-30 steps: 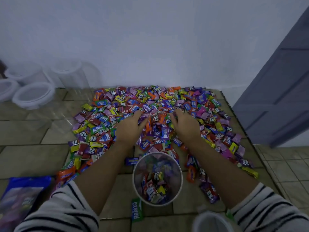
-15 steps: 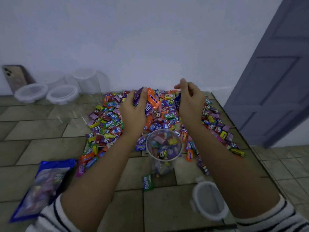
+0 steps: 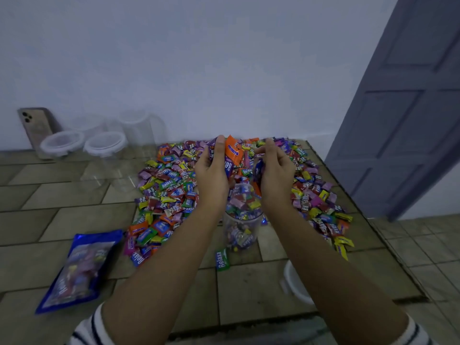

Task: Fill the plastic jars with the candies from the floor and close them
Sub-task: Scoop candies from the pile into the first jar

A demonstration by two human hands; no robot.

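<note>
Candies [image 3: 174, 190] are heaped on the tiled floor [image 3: 62, 195] near the wall [image 3: 199, 70]; 1 bunch [image 3: 232, 151] is held just above the part-filled plastic jar [image 3: 240, 227] at the heap's near edge, the grip of the left hand [image 3: 212, 170] and of the right hand [image 3: 275, 175] curled round the wrappers.

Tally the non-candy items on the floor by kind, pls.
Closed jars by the wall: 4 (one faint)
Open jar with candies: 1
Loose lid: 1
Blue candy bag: 1
Phone: 1
Total: 8
</note>
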